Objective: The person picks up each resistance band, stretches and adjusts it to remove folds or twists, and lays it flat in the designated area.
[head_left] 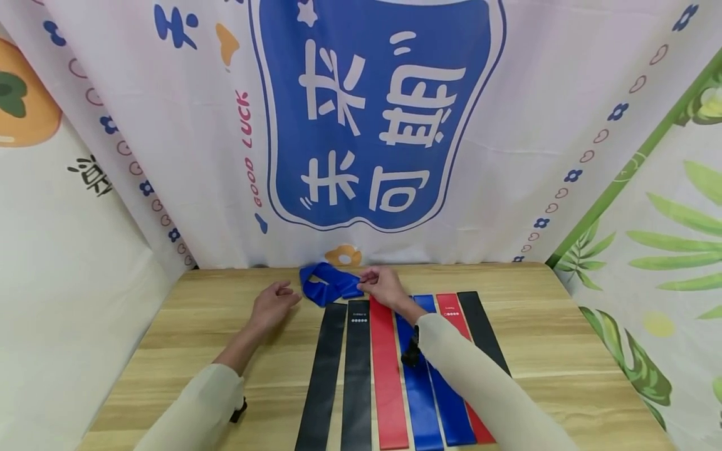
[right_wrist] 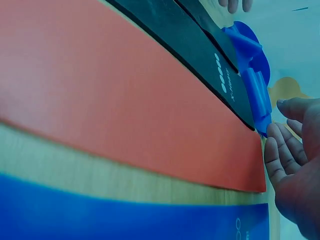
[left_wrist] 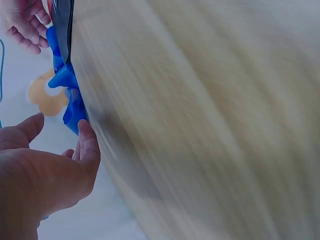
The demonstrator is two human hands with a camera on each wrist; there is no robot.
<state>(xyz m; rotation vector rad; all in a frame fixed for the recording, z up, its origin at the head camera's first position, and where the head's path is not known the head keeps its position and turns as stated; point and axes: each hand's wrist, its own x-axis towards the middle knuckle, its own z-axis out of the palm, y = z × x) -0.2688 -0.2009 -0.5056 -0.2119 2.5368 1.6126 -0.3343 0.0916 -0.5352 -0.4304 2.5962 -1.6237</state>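
A crumpled blue resistance band (head_left: 324, 287) lies looped near the far edge of the table, behind a row of flat bands. My left hand (head_left: 276, 305) is just left of it; in the left wrist view its thumb and fingers (left_wrist: 90, 142) are spread apart, a fingertip right at the blue band (left_wrist: 74, 107). From the other side my right hand (head_left: 385, 287) reaches the band's right end. The right wrist view shows its thumb apart from its loosely bent fingers (right_wrist: 280, 150), fingertips at the blue band's end (right_wrist: 259, 95). Neither hand grips anything.
Side by side on the wooden table (head_left: 203, 326) lie black bands (head_left: 356, 376), red bands (head_left: 389, 382) and blue bands (head_left: 425, 413). My right forearm crosses over several of them. A printed curtain (head_left: 507, 207) hangs behind the table's far edge.
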